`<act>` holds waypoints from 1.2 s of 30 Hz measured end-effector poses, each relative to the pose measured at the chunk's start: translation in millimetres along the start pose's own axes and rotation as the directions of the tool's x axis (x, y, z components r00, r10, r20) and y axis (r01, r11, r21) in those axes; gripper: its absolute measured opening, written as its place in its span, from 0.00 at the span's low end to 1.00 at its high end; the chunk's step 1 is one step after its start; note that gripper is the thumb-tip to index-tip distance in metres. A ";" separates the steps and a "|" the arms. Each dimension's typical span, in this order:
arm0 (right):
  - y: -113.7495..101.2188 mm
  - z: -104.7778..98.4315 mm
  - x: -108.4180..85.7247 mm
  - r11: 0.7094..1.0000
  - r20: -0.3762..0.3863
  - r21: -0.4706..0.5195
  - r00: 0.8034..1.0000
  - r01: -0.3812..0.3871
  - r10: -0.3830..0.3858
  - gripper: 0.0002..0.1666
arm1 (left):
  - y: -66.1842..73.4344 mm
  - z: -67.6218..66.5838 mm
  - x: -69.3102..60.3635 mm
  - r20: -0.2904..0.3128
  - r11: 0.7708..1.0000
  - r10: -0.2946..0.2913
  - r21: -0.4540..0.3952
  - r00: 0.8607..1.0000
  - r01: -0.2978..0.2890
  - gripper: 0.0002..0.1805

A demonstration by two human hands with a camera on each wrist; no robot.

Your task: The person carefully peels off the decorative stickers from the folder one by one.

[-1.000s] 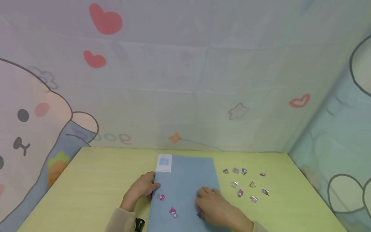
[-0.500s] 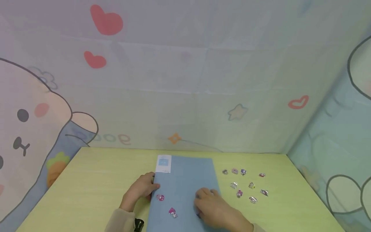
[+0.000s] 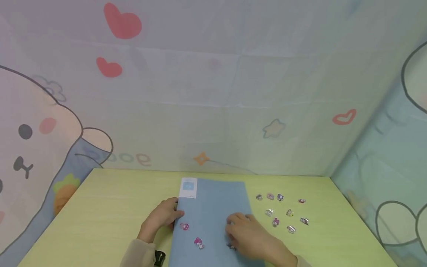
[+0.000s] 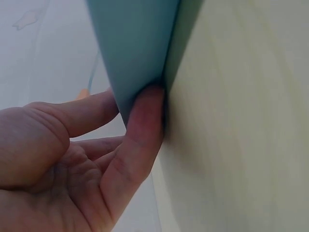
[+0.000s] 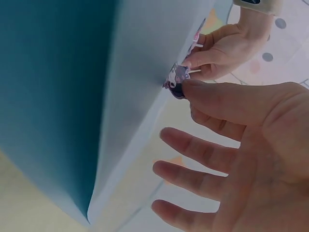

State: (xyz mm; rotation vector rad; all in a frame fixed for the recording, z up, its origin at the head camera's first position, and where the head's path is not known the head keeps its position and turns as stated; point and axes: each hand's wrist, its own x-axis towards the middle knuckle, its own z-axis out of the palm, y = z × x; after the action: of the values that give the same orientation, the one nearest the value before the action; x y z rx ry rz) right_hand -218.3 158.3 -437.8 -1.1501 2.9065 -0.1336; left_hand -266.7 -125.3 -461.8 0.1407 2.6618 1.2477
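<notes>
A blue folder with a white label at its top left lies on the yellow table. My left hand pinches its left edge, thumb above and a finger beneath, as the left wrist view shows. Over the folder's right part, my right hand pinches a small dark purple and white cartoon sticker between thumb and index finger. The sticker touches or nearly touches the folder; the other three fingers stay spread. Two pink stickers lie on the folder: one round, one figure-shaped.
Right of the folder, several small shiny cartoon stickers are scattered on the table. A black object, partly hidden, shows beside the left sleeve. A printed cloth hangs behind the table and along its sides.
My right hand has shifted slightly up and right, so more of the dark sticker shows under it. The left hand keeps its place at the folder's edge.
</notes>
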 end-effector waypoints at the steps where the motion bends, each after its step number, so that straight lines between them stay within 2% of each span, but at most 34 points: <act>1: 0.4 -0.8 -0.1 1.000 0.000 0.007 1.000 -0.002 0.002 0.01 | 0.0 -0.3 0.0 -0.002 1.000 -0.002 0.000 1.000 0.002 0.21; 4: 2.4 -2.8 -1.3 1.000 -0.022 0.015 1.000 0.004 -0.003 0.02 | 0.1 -0.6 0.2 0.000 1.000 -0.004 0.000 1.000 0.004 0.22; 8: 9.2 -7.6 -5.0 0.999 -0.103 0.040 0.995 0.013 -0.009 0.09 | -0.2 -0.2 0.2 0.001 1.000 -0.008 0.001 1.000 0.008 0.22; 13: 28.9 -16.5 -12.8 0.997 -0.213 0.076 0.977 -0.003 0.020 0.11 | -1.4 0.4 0.2 -0.004 1.000 -0.012 0.011 1.000 0.012 0.22; 16: 47.7 -19.9 -21.6 0.993 -0.240 0.118 0.969 -0.024 0.052 0.13 | -1.2 -0.1 -0.3 -0.004 1.000 -0.009 0.008 1.000 0.009 0.21; 19: 70.2 -18.9 -33.6 0.983 -0.231 0.177 0.969 -0.052 0.093 0.14 | 0.1 -1.2 -1.2 -0.006 1.000 -0.004 0.004 1.000 0.004 0.19; 25: 115.4 -18.6 -58.7 0.955 -0.167 0.238 0.962 -0.174 0.217 0.13 | 0.1 -0.7 -1.0 0.003 1.000 -0.006 0.003 1.000 0.006 0.19; 36: 190.4 -20.4 -86.1 0.929 -0.094 0.189 0.936 -0.317 0.339 0.12 | -3.7 -0.6 0.7 0.000 1.000 -0.010 0.021 1.000 0.010 0.19</act>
State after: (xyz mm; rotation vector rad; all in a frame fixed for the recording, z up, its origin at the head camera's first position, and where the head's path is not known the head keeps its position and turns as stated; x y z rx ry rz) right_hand -286.4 356.9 -435.1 -0.6386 3.0693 -0.4548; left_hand -267.5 -128.0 -464.3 0.1301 2.6729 1.2167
